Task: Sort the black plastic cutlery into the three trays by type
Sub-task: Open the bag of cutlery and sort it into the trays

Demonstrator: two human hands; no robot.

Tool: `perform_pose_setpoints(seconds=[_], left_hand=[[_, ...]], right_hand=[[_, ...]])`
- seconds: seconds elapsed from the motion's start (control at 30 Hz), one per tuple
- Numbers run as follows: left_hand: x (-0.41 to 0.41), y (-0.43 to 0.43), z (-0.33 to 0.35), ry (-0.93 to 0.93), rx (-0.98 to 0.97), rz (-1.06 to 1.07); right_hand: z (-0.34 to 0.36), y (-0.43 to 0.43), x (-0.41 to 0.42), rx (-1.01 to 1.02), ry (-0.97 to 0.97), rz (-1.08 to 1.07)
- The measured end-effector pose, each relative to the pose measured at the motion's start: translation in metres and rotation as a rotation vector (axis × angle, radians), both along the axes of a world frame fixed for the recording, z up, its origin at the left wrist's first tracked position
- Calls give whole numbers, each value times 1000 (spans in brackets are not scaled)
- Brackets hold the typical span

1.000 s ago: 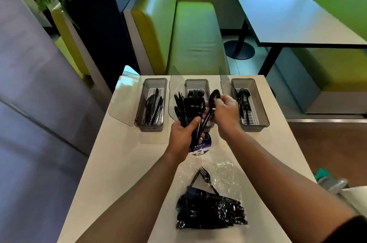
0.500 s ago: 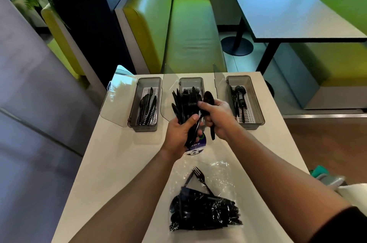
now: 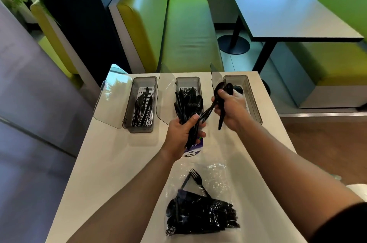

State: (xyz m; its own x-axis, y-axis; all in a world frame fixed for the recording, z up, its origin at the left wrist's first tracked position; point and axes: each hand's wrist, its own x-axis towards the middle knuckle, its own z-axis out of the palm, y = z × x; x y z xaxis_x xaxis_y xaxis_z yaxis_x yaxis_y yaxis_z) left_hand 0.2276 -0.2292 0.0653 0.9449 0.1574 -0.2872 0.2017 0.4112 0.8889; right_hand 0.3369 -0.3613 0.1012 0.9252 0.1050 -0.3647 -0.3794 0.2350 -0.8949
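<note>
With your right hand (image 3: 230,109) in a closed grip on the spoons (image 3: 223,88) above the right tray (image 3: 255,103) and your left hand (image 3: 181,133) clutching the mixed bundle (image 3: 187,103), one spoon handle reaching towards that bundle could snag and spill pieces onto the worktop (image 3: 111,153).

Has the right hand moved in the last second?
Yes. The right hand, gripping spoons, shifted right, from the middle tray to the right tray.

Three trays (image 3: 144,79), two hands (image 3: 178,133), one bag (image 3: 216,173), one bundle (image 3: 186,103), two held spoons (image 3: 219,87).
</note>
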Motion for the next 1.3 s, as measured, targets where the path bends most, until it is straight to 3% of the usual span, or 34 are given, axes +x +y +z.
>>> perform_pose_setpoints(seconds=[0.17, 0.6, 0.83, 1.0, 1.17, 1.3], left_hand=[[3, 3, -4, 2, 13, -14], [11, 9, -13, 24, 49, 16], [12, 19, -17, 55, 16, 29], [9, 19, -15, 59, -11, 28], [4, 16, -7, 44, -57, 34], [-1, 18, -5, 42, -82, 39]], right_hand=[[15, -32, 36, 146, 66, -46], [-61, -88, 108, -118, 331, 3], [-81, -83, 116, -199, 336, -15], [-91, -82, 124, -342, 198, -115], [-57, -67, 104, -382, -49, -133], [-20, -36, 67, -350, -280, -30]])
